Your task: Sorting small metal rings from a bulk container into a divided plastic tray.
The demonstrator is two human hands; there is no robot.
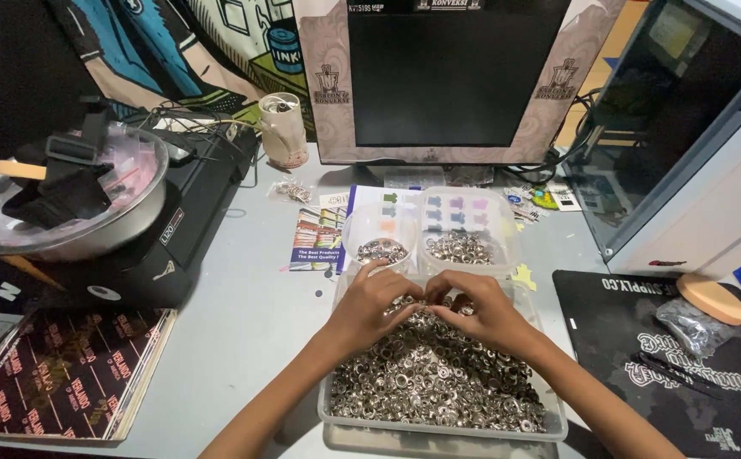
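Observation:
A clear plastic tray (pixel 549 421) in front of me is heaped with small silver metal rings (pixel 430 382). My left hand (pixel 372 304) and my right hand (pixel 483 308) rest on the far end of the heap, fingertips meeting and pinching small rings between them. Just beyond the hands stand two smaller clear containers: the left tub (pixel 362 223) and the right tub (pixel 498 223), each holding a layer of sorted silver rings.
A dark monitor (pixel 451 76) stands at the back, a computer case (pixel 685 144) at the right. A metal bowl (pixel 124 217) sits on a black device to the left. A black mat (pixel 634 340) carries a bag of parts (pixel 693 327) and a round wooden disc (pixel 713 298). Leaflets (pixel 315 238) lie nearby.

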